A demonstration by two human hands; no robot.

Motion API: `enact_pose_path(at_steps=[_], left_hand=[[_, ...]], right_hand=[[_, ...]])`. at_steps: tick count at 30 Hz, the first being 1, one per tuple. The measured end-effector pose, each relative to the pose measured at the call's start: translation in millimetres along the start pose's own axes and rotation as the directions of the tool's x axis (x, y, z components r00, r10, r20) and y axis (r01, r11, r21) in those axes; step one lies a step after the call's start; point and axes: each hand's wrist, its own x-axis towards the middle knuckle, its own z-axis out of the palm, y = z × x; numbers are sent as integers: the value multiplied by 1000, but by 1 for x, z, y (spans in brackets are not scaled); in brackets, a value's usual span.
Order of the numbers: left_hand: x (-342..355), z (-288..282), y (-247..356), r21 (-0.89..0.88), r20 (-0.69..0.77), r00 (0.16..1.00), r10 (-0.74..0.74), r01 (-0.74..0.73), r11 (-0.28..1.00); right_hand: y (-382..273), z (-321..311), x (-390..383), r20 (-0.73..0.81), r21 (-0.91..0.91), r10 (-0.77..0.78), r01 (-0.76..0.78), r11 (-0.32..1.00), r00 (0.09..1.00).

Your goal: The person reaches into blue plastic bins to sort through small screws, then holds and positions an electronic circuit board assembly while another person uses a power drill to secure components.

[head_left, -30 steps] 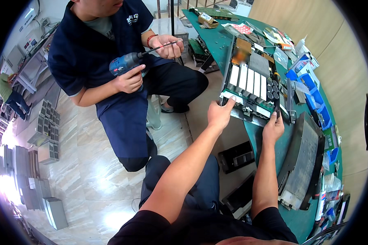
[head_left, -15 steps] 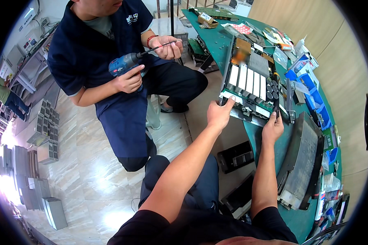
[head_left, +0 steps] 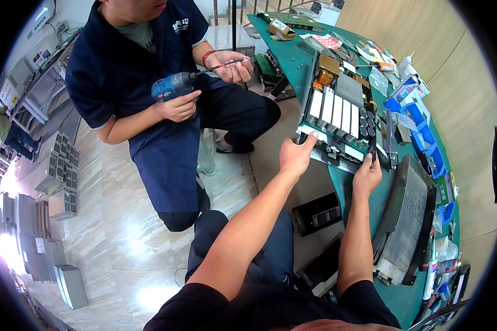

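Between my hands is an open electronic unit, a green circuit board in a metal frame with white bars, black round capacitors and a grey finned block. My left hand is closed on its near left corner, thumb on top. At the near right corner my right hand grips the edge, thumb up. The unit lies over the green table's edge, its near end sticking out. To the left a seated person holds a blue power drill in one hand, while the other hand touches its long bit.
A grey metal cover lies on the green table beside my right forearm. Blue parts bins line the far right side. Circuit boards and a small cardboard box are at the back. Black casings stand below the table.
The other person's drill and hands have shifted slightly to the right. My hands keep their hold on the electronic unit, which has hardly moved.
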Motion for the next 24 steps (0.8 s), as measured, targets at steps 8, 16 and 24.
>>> enact_pose_path(at_steps=[8, 16, 24], left_hand=[[-1, 0, 2, -8, 4, 1000, -5, 5, 1000], [-1, 0, 2, -12, 1, 1000, -3, 3, 1000], [-1, -1, 2, -16, 9, 1000, 1, 0, 1000]], right_hand=[[-2, -1, -1, 10, 9, 16, -16, 1000, 1000], [-4, -1, 0, 16, 2, 39, -39, 999, 999], [1, 1, 0, 5, -1, 24, -24, 1000, 1000]])
